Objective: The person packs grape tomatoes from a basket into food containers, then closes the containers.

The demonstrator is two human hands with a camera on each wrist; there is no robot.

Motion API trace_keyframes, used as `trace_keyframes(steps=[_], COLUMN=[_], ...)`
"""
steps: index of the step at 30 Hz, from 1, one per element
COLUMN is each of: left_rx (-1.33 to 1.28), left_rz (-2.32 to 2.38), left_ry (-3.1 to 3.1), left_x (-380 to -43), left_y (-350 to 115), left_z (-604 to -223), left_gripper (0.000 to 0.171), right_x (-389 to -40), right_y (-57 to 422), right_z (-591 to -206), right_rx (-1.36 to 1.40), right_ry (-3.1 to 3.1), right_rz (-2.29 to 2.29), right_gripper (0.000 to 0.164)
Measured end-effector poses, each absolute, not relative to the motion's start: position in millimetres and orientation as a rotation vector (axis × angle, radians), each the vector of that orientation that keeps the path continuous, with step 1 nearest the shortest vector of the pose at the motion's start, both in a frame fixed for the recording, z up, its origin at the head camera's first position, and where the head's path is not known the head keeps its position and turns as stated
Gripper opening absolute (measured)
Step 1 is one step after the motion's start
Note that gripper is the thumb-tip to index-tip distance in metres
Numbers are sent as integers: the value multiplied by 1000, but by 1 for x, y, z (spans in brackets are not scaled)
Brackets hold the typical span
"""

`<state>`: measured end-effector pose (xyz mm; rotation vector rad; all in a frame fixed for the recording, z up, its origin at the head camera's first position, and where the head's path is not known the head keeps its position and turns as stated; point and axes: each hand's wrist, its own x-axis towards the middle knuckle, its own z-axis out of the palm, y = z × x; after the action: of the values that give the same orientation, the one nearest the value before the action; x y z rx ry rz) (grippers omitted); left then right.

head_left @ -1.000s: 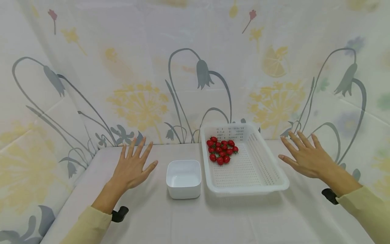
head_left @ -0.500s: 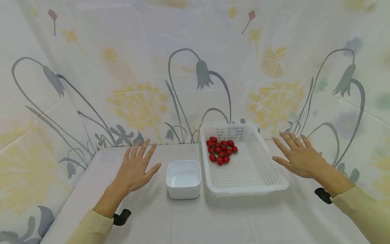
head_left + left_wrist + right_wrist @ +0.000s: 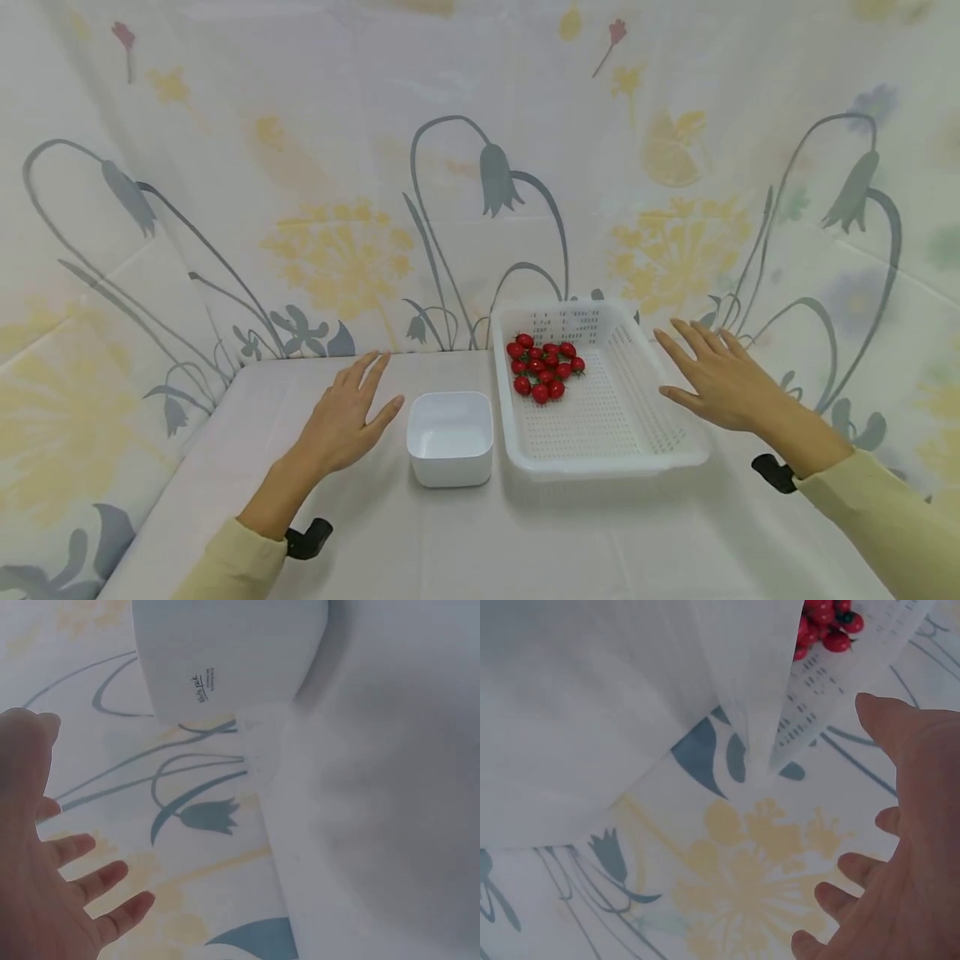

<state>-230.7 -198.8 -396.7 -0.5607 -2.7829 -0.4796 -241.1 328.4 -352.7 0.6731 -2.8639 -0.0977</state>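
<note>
A white perforated basket stands on the table, with a cluster of small red tomatoes in its back left part. Left of the basket is a small white square container, with nothing visible inside. My left hand is held to the left of this container, apart from it, fingers extended and thumb spread. Near the basket's right rim hovers my right hand, its fingers straight and holding nothing. The right wrist view shows the tomatoes beyond the basket's wall; the left wrist view shows the container's side with small dark print.
A white cloth covers the table. Behind it and at both sides hangs a floral-printed curtain. A black wrist strap piece shows at the left sleeve, and another at the right.
Both hands have moved inward, the left one rightward toward the small container and the right one leftward toward the basket. The tomatoes, basket and container have stayed in place.
</note>
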Motion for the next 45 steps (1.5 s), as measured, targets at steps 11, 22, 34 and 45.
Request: trace_keyframes(steps=[11, 22, 34, 45], left_rx=[-554, -450, -299, -191], left_rz=[-803, -1082, -1213, -1375], left_ry=[-2772, -2743, -2726, -2727], left_x=[-231, -234, -233, -231], left_y=[-190, -177, -171, -161], left_z=[-403, -403, -413, -421], left_gripper=[69, 58, 47, 42], right_x=[-245, -250, -265, -287], right_y=[316, 301, 291, 282], right_z=[-352, -341, -336, -334], right_rx=[733, 728, 692, 647], right_ry=[-2863, -2906, -2996, -3061], right_rz=[11, 113, 217, 466], right_gripper=[77, 74, 75, 74])
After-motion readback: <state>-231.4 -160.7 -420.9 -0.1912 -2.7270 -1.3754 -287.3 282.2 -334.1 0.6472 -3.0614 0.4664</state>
